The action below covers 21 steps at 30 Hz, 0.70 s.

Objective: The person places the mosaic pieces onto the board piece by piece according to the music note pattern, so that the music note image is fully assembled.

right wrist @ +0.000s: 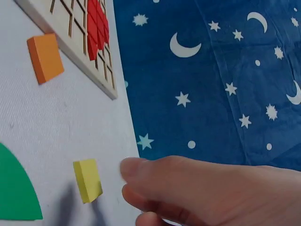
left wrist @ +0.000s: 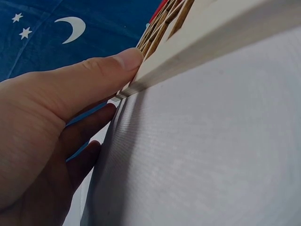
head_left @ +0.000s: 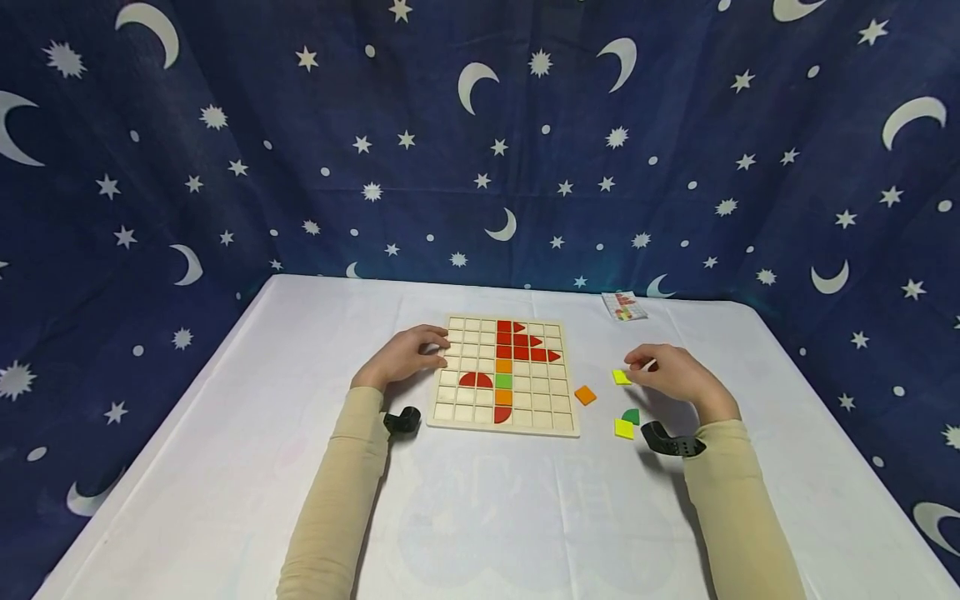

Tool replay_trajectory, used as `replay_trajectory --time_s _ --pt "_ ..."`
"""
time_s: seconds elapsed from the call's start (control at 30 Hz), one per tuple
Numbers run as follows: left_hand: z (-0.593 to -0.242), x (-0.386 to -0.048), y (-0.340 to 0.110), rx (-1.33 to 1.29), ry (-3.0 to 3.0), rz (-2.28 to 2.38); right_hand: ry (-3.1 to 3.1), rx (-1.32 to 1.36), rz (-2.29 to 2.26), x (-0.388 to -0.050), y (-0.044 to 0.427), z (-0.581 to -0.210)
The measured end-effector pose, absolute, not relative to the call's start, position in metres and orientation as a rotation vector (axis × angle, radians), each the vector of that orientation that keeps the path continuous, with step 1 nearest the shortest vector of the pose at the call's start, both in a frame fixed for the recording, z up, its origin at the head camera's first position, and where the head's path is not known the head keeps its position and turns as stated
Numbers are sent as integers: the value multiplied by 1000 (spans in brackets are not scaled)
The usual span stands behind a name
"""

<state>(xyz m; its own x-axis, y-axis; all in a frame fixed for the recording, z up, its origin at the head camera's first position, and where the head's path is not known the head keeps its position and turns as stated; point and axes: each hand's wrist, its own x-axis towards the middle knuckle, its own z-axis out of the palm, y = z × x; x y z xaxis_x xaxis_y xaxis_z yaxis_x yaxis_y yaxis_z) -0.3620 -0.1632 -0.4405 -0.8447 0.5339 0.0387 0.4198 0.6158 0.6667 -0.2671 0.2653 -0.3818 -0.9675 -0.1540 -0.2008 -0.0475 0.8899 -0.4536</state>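
A wooden grid board lies on the table, partly filled with red, orange and green pieces. At its left edge is my left hand; in the left wrist view, the thumb touches the board's rim and the other fingers extend beside it. My right hand hovers to the right of the board, fingers loosely bent. Just by its fingertips is a yellow square tile; the right wrist view shows a small gap between this tile and the hand.
Between board and right hand lies an orange square tile. Closer to me, a second yellow tile lies against a green quarter-circle piece. A small printed pattern card lies near the table's back edge, before a starry blue cloth.
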Motion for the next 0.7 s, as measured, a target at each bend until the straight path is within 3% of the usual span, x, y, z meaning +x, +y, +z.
replay_trajectory --time_s 0.13,0.5,0.7 --pt "-440 -362 -164 776 2669 1048 2799 -182 -671 -268 261 -385" --pt "-440 -361 -165 789 2671 1049 2670 -566 -678 -275 233 -402" --pt "-440 -361 -164 796 2678 1034 2702 -557 -643 -276 228 -405"
